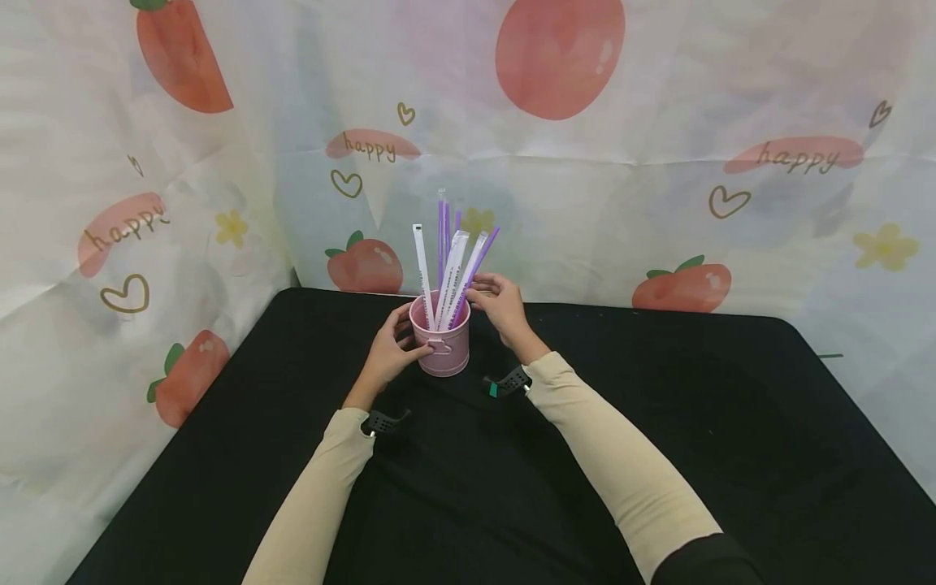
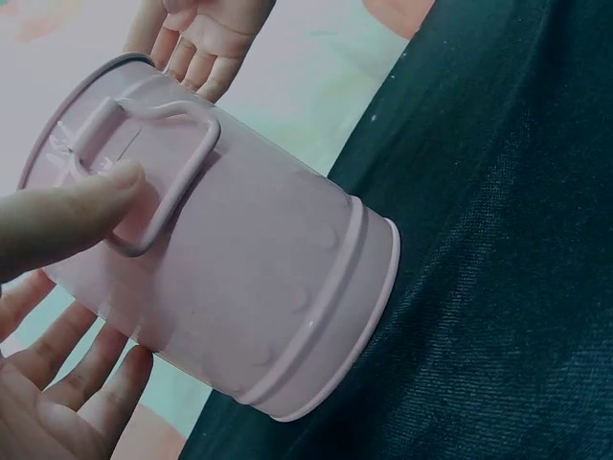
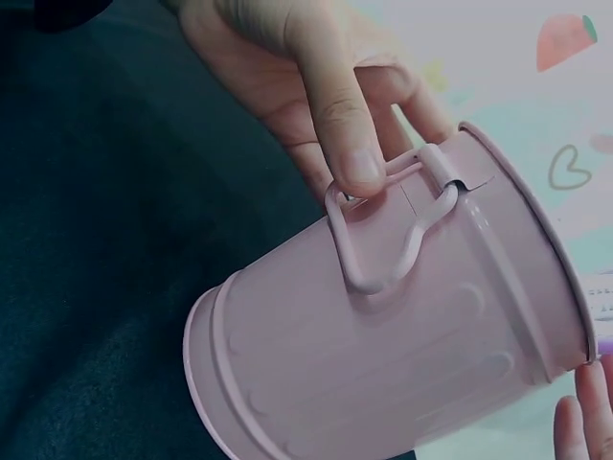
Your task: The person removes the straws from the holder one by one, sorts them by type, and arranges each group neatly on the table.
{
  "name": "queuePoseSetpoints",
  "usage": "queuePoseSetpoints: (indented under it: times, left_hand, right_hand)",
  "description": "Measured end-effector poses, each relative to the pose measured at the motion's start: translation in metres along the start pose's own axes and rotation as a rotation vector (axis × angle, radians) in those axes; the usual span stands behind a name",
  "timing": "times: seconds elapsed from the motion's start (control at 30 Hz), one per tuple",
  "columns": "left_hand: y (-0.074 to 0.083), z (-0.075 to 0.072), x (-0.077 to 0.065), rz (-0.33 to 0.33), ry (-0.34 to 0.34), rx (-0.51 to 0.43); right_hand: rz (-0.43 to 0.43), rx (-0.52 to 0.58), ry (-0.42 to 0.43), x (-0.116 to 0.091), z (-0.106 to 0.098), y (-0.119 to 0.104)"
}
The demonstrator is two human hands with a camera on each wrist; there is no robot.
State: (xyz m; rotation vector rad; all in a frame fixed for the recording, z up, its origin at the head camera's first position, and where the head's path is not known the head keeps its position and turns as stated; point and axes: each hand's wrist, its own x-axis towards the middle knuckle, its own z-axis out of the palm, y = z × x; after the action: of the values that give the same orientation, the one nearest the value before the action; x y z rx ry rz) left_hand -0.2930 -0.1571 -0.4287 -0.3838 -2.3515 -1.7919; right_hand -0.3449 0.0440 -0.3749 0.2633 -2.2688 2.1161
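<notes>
A pink metal bucket (image 1: 446,357) stands near the table's far edge, holding several straws, some in white paper wrappers (image 1: 451,272) and some purple (image 1: 488,244). My left hand (image 1: 387,353) grips the bucket from the left. Its thumb lies over the wire handle (image 2: 187,182) on the bucket's side, and the other fingers reach round behind. On the opposite side is my right hand (image 1: 504,309), its fingers loosely extended beside the rim and the rightmost purple straw. In the right wrist view, its fingertips (image 3: 596,407) come right up to the rim.
A black cloth (image 1: 468,487) covers the table under the bucket. Close behind the far edge hangs a pale curtain (image 1: 556,203) printed with fruit and hearts, which continues along the left side. Dark straps (image 1: 383,422) sit at both wrists.
</notes>
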Motion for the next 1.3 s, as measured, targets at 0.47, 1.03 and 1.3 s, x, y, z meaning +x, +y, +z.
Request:
queuePoseSetpoints:
  times: [0.47,1.03,1.3]
  left_hand:
    - [-0.001,0.005,-0.002,-0.008,0.009,0.006]
    - [-0.002,0.007,0.0,0.034,0.049,0.019]
    - [-0.003,0.007,-0.001,0.033,0.051,0.028]
  right_hand:
    - [0.03,0.007,0.021,0.003,0.003,0.002]
    - [-0.002,0.036,0.006,0.008,-0.006,-0.012]
    - [-0.01,0.004,0.001,0.009,-0.015,-0.025]
